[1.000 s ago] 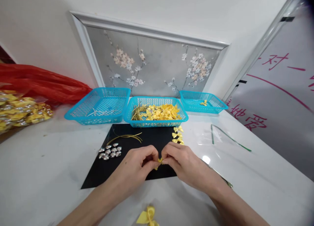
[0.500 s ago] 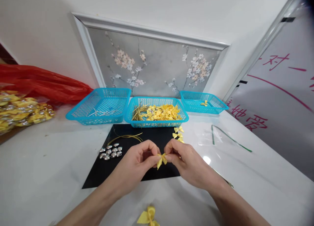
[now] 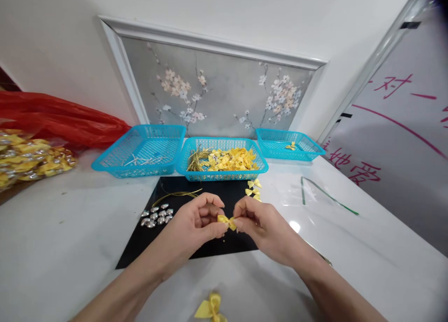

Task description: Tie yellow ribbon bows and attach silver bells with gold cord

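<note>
Head view: pinching small yellow satiny ribbon bow [image 3: 223, 218] with left hand [image 3: 194, 226] and right hand [image 3: 263, 227], probably light, soft, crushable, best held mid-knot.

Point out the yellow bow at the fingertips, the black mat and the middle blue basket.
Yellow bow [image 3: 229, 222], head view: near its middle, between the hands.
Black mat [image 3: 142, 245], head view: bare part toward its near left corner.
Middle blue basket [image 3: 224, 175], head view: near rim.

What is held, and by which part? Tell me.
A small yellow ribbon bow: the right hand pinches its right end between thumb and forefinger. The left hand has its thumb at the left loop; whether it grips is unclear.
</note>
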A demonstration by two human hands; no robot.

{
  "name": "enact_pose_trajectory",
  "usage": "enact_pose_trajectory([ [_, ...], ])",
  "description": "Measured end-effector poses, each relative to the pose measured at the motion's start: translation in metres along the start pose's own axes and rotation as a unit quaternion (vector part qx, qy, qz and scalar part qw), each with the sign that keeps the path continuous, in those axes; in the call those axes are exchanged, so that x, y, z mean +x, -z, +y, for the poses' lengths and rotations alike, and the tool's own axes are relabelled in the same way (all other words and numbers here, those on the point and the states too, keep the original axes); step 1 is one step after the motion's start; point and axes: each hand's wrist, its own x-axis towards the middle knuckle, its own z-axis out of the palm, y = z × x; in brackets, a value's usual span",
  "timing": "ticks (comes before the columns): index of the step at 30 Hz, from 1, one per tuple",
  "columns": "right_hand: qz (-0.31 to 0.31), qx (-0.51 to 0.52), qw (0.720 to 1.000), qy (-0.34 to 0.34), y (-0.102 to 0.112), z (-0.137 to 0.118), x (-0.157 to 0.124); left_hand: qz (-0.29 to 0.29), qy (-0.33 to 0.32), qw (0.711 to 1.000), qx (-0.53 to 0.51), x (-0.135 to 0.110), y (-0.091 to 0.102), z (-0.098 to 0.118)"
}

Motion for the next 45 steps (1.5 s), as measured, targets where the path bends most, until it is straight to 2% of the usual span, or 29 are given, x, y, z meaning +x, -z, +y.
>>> enact_pose_trajectory([
  [5, -0.011, 0.174, 0.985, -0.011, -0.003, 0.004, -0.001, -0.004, 0.001, 0.999, -0.034, -0.001, 0.0, -0.002],
  [7, -0.006, 0.209, 0.978, -0.01, -0.003, 0.005, -0.002, 0.001, 0.006, 0.998, -0.054, -0.001, -0.001, -0.001],
  [11, -0.002, 0.189, 0.982, -0.02, -0.002, 0.005, 0.0, 0.015, 0.024, 0.997, -0.07, -0.001, -0.002, 0.001],
  [17, 0.0, 0.173, 0.985, -0.027, -0.002, 0.005, 0.002, -0.021, 0.027, 0.998, -0.061, -0.004, 0.005, 0.002],
  [22, -0.006, 0.16, 0.987, -0.021, -0.006, 0.006, 0.001, 0.011, 0.041, 0.998, -0.054, -0.002, 0.003, 0.001],
  [29, 0.011, 0.074, 0.997, -0.009, -0.008, 0.008, -0.002, 0.078, -0.027, 0.994, 0.066, 0.001, -0.007, 0.0],
  [34, 0.002, 0.114, 0.993, -0.03, 0.0, 0.011, 0.001, 0.085, -0.027, 0.995, 0.05, 0.001, -0.003, -0.004],
  [39, 0.032, 0.105, 0.993, -0.041, 0.0, 0.015, 0.007, 0.083, -0.017, 0.996, 0.03, 0.003, -0.003, -0.007],
  [43, 0.109, 0.05, 0.991, -0.054, 0.01, 0.032, 0.015, 0.147, -0.009, 0.989, 0.005, 0.005, -0.002, -0.004],
  [45, 0.129, 0.012, 0.989, -0.064, 0.016, 0.044, 0.021, 0.173, -0.013, 0.985, 0.008, 0.006, 0.001, -0.003],
])
